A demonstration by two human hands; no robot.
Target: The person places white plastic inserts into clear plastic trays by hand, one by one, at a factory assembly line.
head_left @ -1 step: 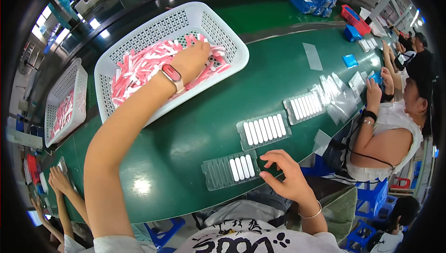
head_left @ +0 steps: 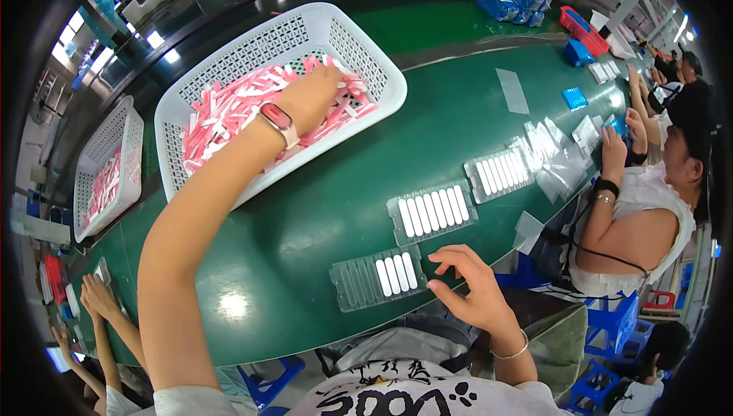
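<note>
My left hand [head_left: 309,99] reaches into a large white perforated basket [head_left: 396,88], down among many loose pink-and-white sticks [head_left: 229,114]. Its fingertips are hidden among the sticks, so their grip does not show. Near the table's front edge, my right hand [head_left: 475,291] is empty, with thumb and fingers apart and curved. Just left of it lies a clear plastic tray [head_left: 355,285] with several white sticks in its right-hand slots and bare slots at its left. Behind that is a second clear tray [head_left: 433,214] filled with white sticks, and another filled tray [head_left: 500,175] farther right.
Clear plastic covers [head_left: 557,160] are heaped at the right, near a co-worker's hands [head_left: 615,149]. Blue packs [head_left: 510,0] and a red basket [head_left: 584,32] stand farther back. A second white basket [head_left: 111,175] sits at the left, near another person's hands [head_left: 99,298]. The table [head_left: 290,263] is green.
My left hand has shifted slightly to the left within the basket. The right hand and the trays look almost the same.
</note>
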